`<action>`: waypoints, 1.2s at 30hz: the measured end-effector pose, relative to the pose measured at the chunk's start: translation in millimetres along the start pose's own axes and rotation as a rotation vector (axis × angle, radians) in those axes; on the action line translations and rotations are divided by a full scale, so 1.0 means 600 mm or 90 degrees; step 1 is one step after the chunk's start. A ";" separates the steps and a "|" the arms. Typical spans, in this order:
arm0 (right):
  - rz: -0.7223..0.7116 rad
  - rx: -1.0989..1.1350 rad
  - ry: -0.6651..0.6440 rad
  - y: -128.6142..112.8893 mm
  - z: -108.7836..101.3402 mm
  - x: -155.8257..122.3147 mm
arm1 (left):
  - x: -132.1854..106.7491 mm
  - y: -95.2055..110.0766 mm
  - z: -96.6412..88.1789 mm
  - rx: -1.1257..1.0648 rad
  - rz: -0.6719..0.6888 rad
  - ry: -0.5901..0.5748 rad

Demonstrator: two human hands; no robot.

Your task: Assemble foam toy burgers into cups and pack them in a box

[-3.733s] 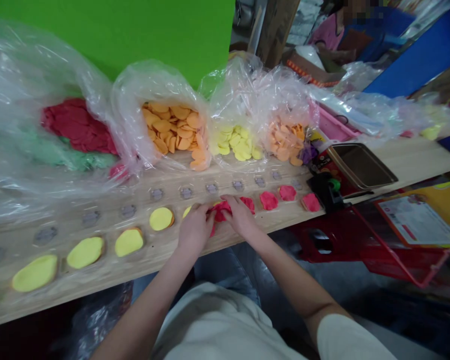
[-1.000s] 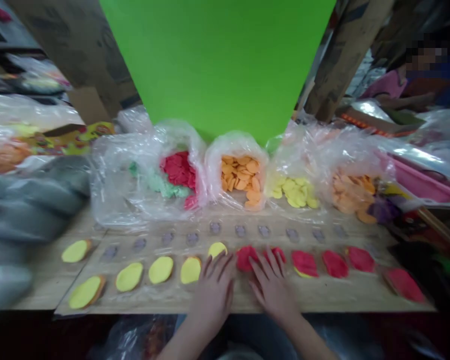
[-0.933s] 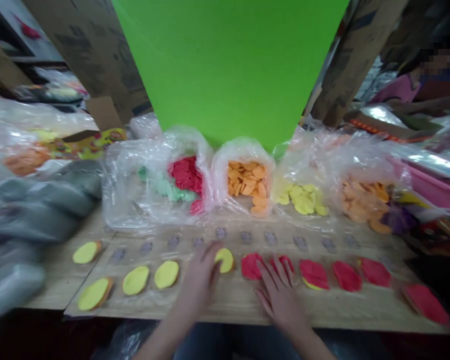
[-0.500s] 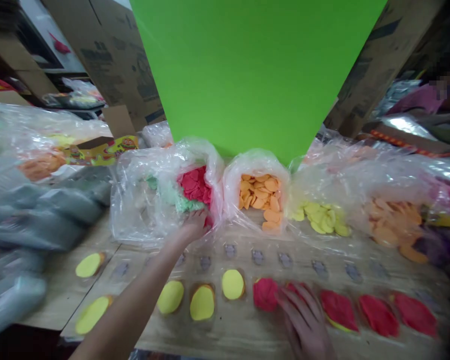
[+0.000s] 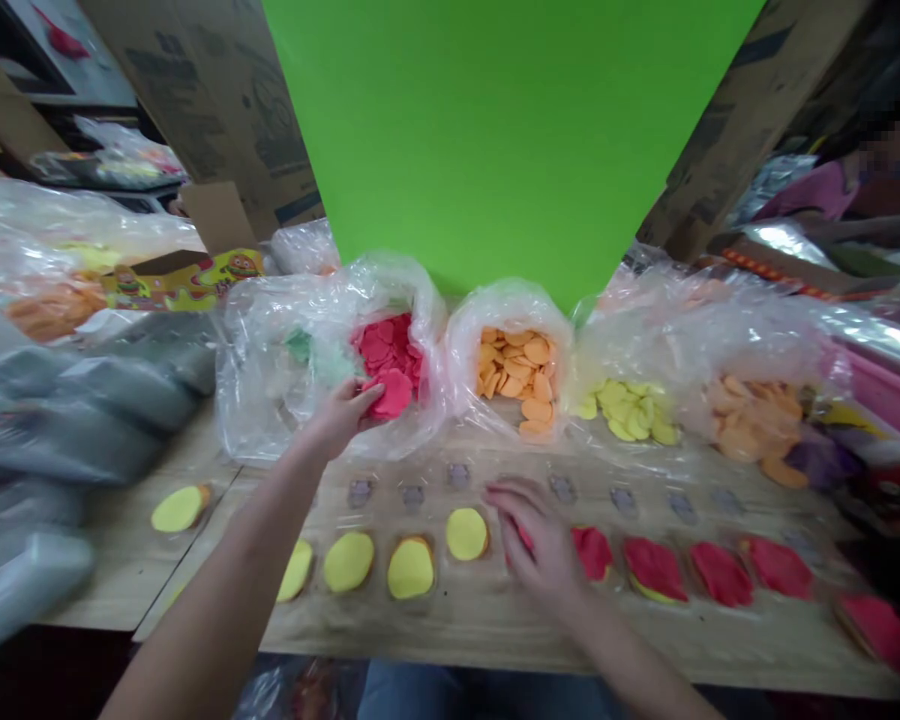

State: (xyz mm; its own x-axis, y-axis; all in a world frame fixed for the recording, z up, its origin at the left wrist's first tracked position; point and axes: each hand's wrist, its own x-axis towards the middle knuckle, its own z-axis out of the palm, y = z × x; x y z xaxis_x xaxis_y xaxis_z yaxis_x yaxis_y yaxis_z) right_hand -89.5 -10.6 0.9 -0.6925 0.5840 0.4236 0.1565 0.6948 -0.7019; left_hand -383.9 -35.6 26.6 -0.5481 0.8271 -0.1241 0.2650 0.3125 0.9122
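A blurred grey bundle point(image 5: 82, 420) lies at the far left on the wooden desk point(image 5: 187, 540). Beside it, yellow discs point(image 5: 349, 561) sit in rows on a wooden board point(image 5: 450, 640). The left hand point(image 5: 341, 418) reaches into a clear plastic bag point(image 5: 285, 400) of red discs point(image 5: 382, 345), fingers partly open against a loose red disc point(image 5: 394, 393); whether it has hold of that disc, I cannot tell. The right hand point(image 5: 536, 535), fingers loosely curled, rests on a board-mounted red disc point(image 5: 522, 537), with more red discs point(image 5: 720, 575) lined up to its right. Behind these stand bags of orange discs point(image 5: 521, 375), yellow discs point(image 5: 622, 412) and peach discs point(image 5: 750, 420), then a pink tray point(image 5: 885, 380) at the far right.
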 end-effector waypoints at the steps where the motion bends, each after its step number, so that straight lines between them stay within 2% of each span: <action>1: 0.061 0.080 0.014 -0.011 0.013 0.013 | -0.029 0.012 -0.002 -0.041 0.002 -0.001; 4: 0.243 0.325 0.029 -0.039 0.053 0.047 | -0.121 0.030 0.027 -0.194 -0.028 -0.038; 6: 0.308 0.409 0.005 -0.046 0.070 0.053 | -0.175 0.026 0.061 -0.285 -0.079 -0.074; 9: 0.324 0.362 -0.001 -0.034 0.067 0.032 | -0.228 -0.002 0.102 -0.398 -0.199 -0.072; 11: 0.322 0.296 0.027 -0.019 0.049 0.011 | -0.247 -0.028 0.111 -0.452 -0.261 -0.022; 13: 0.327 0.236 0.055 -0.002 0.029 -0.004 | -0.258 -0.053 0.108 -0.429 -0.260 0.060; 15: 0.313 0.183 0.034 0.011 0.018 -0.010 | -0.266 -0.072 0.099 -0.312 -0.216 0.100; 16: 0.296 0.163 -0.003 0.017 0.017 -0.010 | -0.270 -0.078 0.095 -0.233 -0.187 0.086; 19: 0.222 0.089 -0.151 0.031 0.035 -0.005 | -0.275 -0.086 0.091 0.037 -0.099 -0.025; 21: 0.163 -0.025 -0.198 0.041 0.054 -0.003 | -0.274 -0.087 0.097 0.200 -0.024 -0.051; 23: 0.104 -0.150 -0.206 0.051 0.070 -0.004 | -0.271 -0.089 0.107 0.302 0.071 -0.040; 25: 0.057 -0.235 -0.202 0.061 0.081 -0.007 | -0.272 -0.094 0.115 0.338 0.157 -0.002; 29: 0.020 -0.317 -0.178 0.065 0.079 -0.011 | -0.303 -0.113 0.115 0.401 0.249 0.158; 31: 0.031 -0.349 -0.146 0.057 0.067 -0.017 | -0.331 -0.125 0.113 0.453 0.298 0.135; 33: 0.053 -0.378 -0.123 0.046 0.053 -0.030 | -0.355 -0.137 0.115 0.514 0.340 0.049; 36: 0.064 -0.420 -0.141 0.033 0.040 -0.059 | -0.371 -0.146 0.125 0.592 0.353 -0.013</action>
State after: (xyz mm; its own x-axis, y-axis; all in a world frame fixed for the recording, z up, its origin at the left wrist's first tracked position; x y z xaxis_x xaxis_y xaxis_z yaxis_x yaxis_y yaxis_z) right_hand -78.7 -27.8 -41.8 -0.7687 0.6078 0.1993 0.5728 0.7927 -0.2085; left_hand -225.6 -211.8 -54.8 -0.1561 0.9672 0.2006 0.9745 0.1176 0.1911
